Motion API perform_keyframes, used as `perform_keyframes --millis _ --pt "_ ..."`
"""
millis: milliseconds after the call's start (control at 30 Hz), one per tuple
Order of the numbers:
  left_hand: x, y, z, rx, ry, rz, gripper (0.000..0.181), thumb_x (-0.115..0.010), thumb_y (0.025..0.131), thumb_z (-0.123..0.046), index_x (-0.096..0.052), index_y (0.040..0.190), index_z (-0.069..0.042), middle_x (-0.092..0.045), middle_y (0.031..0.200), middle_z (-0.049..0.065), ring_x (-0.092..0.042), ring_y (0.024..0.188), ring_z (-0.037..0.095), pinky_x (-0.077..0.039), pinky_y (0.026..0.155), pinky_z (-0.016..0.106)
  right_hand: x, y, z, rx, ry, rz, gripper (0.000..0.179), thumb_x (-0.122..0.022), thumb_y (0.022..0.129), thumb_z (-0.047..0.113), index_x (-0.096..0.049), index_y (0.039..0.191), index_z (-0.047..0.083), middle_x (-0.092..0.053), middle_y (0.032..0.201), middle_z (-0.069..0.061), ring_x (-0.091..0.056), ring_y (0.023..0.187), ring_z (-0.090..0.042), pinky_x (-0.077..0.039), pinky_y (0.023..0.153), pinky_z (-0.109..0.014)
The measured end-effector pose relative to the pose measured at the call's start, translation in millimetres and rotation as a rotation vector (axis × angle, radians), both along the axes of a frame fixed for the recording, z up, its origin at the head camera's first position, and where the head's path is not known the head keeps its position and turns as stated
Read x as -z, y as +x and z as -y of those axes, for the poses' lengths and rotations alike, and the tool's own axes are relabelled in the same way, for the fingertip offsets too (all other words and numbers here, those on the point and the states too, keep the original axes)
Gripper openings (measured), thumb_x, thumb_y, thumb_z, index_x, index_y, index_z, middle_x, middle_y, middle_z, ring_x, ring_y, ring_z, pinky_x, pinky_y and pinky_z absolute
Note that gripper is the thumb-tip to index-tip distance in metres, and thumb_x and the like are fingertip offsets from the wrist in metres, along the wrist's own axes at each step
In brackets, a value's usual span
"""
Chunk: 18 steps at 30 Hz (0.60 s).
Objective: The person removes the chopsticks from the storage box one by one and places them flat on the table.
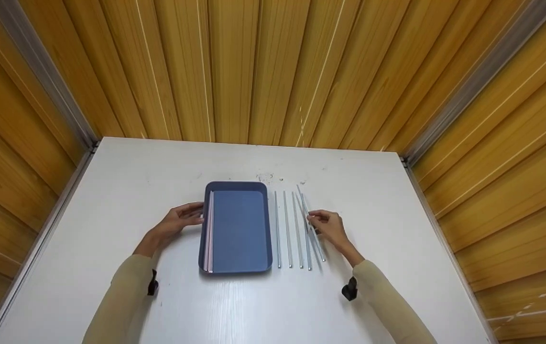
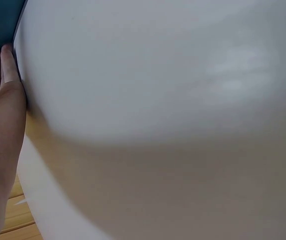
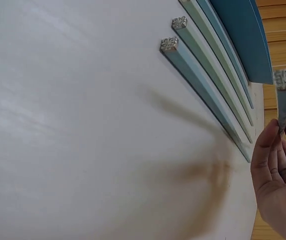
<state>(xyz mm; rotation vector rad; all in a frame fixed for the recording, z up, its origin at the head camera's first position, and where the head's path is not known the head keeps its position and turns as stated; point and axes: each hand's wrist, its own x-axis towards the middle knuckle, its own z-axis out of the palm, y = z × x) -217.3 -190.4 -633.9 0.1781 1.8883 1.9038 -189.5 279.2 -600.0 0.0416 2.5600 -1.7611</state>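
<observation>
Nearest to us, two tan sleeves (image 1: 125,292) are reaching in over a white desk (image 1: 234,310), and a small black piece (image 1: 350,289) is sitting by the right cuff. The left hand (image 1: 173,223) is lying beside a blue tray (image 1: 239,231), its fingers stretching out straight and touching the tray's left side. The right hand (image 1: 331,229) is pinching one pale blue chopstick (image 3: 283,102) between thumb and finger, to the right of the tray. That chopstick is slanting above the desk, and its fat, silver-tipped end is pointing back toward the person. Just beside it, four more chopsticks (image 3: 200,89), some blue and some green, are lying almost side by side on the desk, between the right hand and the tray. Inside the tray, pink chopsticks (image 1: 210,234) are resting close together along the left wall, and the rest of the tray's floor is showing blue. Farther off, past the desk's back edge, a yellow-brown wall (image 1: 232,71) with wood lines is standing.
</observation>
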Motion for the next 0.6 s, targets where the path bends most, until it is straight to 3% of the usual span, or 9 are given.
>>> perform_keyframes --millis 100,333,600 --pt "-0.9 0.5 0.0 0.006 -0.003 -0.007 0.069 -0.074 0.094 -0.010 -0.042 0.154 -0.001 -0.044 0.158 0.022 -0.041 0.149 0.033 -0.048 0.110 0.022 3.1 1.9 -4 0.020 0.016 -0.016 0.022 -0.072 0.095 0.006 -0.074 0.111 -0.008 -0.075 0.089 -0.021 -0.069 0.069 -0.020 -0.054 0.053 -0.017" --pt "-2.3 1.7 -0.4 0.006 -0.023 -0.009 0.069 -0.074 0.094 -0.013 -0.042 0.154 -0.002 -0.044 0.158 0.021 -0.043 0.149 0.031 -0.042 0.119 0.030 9.8 6.4 -11 0.059 0.073 -0.024 0.018 -0.072 0.094 0.006 -0.075 0.107 -0.007 -0.074 0.086 -0.016 -0.062 0.065 -0.006 -0.052 0.054 -0.015" --pt "-2.2 2.5 -1.2 -0.010 0.005 0.013 0.069 -0.074 0.093 -0.009 -0.042 0.154 -0.001 -0.044 0.159 0.021 -0.040 0.150 0.033 -0.041 0.120 0.031 20.3 12.3 -17 0.111 0.114 -0.051 0.019 -0.073 0.093 0.008 -0.076 0.106 -0.006 -0.075 0.085 -0.016 -0.060 0.062 -0.005 -0.049 0.049 -0.015"
